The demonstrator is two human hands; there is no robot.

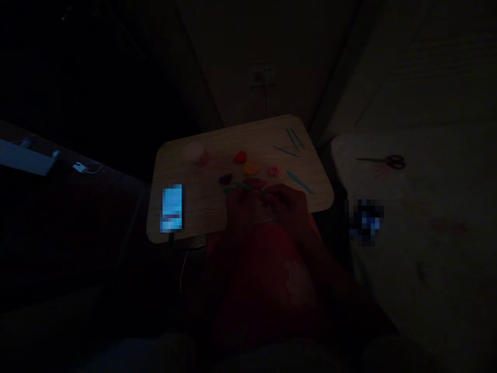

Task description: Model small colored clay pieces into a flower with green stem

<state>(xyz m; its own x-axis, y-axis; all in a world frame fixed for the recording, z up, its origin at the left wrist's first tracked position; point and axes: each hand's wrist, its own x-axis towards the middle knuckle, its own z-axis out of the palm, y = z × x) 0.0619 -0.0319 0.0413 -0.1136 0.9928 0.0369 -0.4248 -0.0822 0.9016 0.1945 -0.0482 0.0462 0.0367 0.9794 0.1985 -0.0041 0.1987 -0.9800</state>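
Note:
The scene is very dark. My left hand (pixel 238 204) is at the near edge of a small wooden table (pixel 205 207), its fingers lost in shadow. Just beyond it lies a thin green strip (pixel 244 186), with a green lump (pixel 229 191) at its left. My right hand (pixel 289 201) has its fingers curled in a pinch by the strip's right end; what it pinches is too dark to make out. Past the hands are a dark purple lump (pixel 225 179), a red lump (pixel 240 157), a yellow-orange lump (pixel 250 168), a pink ring-shaped piece (pixel 274 170) and a dull pink piece (pixel 257 183).
A lit phone (pixel 172 208) lies on the table's left side, below a pale tub (pixel 194 153). A blue plastic knife-like tool (pixel 300 182) and several thin blue sticks (pixel 286 151) lie at the right. Scissors (pixel 394 161) rest on a pale surface (pixel 427 259) farther right.

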